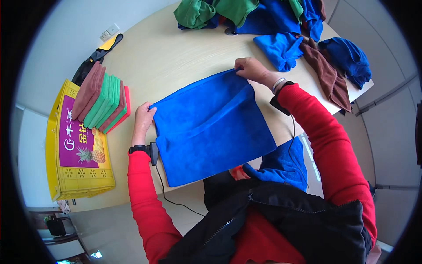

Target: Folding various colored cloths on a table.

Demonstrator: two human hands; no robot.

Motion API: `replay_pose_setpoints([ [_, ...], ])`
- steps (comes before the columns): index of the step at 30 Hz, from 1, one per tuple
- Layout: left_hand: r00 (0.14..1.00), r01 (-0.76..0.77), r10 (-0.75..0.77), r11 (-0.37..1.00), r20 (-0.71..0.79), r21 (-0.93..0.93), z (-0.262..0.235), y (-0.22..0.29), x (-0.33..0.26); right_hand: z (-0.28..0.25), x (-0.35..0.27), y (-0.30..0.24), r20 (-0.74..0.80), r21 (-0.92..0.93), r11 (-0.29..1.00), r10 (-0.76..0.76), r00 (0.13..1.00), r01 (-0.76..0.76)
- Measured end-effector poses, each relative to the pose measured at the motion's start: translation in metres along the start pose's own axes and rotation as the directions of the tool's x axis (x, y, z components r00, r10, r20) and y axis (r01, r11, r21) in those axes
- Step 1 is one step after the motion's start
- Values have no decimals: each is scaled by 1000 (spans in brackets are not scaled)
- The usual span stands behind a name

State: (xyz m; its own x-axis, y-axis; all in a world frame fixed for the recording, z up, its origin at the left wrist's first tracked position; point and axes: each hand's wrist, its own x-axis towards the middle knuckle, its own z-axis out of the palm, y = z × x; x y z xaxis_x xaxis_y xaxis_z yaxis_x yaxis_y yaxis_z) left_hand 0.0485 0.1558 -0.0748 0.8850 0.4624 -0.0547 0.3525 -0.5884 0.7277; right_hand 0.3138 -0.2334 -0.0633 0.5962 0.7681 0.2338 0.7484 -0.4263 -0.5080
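A blue cloth towel (211,127) lies spread over the near edge of the table, its lower part reaching past that edge toward me. My left hand (143,119) pinches its far left corner. At the far right corner, my right hand (251,71) is closed on the same towel. A soft crease runs across the cloth between the two hands. Left of my left hand stands a stack of folded brown, green and red towels (103,99). Another piece of blue cloth (288,163) hangs below the table edge near my lap.
A yellow and purple carton (79,141) stands at the table's left end, with a black and yellow bag (94,59) behind it. Crumpled green towels (195,13), a blue towel (281,49), a brown towel (327,72) and a bunched blue towel (349,59) lie along the far right.
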Motion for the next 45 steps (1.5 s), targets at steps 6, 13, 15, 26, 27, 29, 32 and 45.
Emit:
replay_pose_setpoints([
  [6,982,-95,131,966,-135,241,4,-1,8,8,10,0,-32,84,990,116,993,-113],
  [13,958,-169,239,918,-160,357,6,4,12,3,21,4,70,-59,996,-56,996,60],
  [15,962,-178,235,926,-139,331,3,4,16,0,25,6,134,-45,997,-53,990,60],
  [26,992,-111,93,962,83,251,-13,6,35,-9,52,-20,427,-63,998,40,903,-15],
  [27,992,-113,95,962,86,248,-10,9,35,-9,51,-18,427,-67,998,45,903,-18],
  [29,986,-162,162,987,48,-8,-5,11,30,-7,52,-14,422,13,998,52,905,-63],
  [32,981,-181,189,975,47,-130,-5,14,25,-4,52,-9,383,65,993,62,921,-94],
  [45,993,-120,115,977,39,177,-11,11,24,-13,51,-9,311,224,957,108,944,-183],
])
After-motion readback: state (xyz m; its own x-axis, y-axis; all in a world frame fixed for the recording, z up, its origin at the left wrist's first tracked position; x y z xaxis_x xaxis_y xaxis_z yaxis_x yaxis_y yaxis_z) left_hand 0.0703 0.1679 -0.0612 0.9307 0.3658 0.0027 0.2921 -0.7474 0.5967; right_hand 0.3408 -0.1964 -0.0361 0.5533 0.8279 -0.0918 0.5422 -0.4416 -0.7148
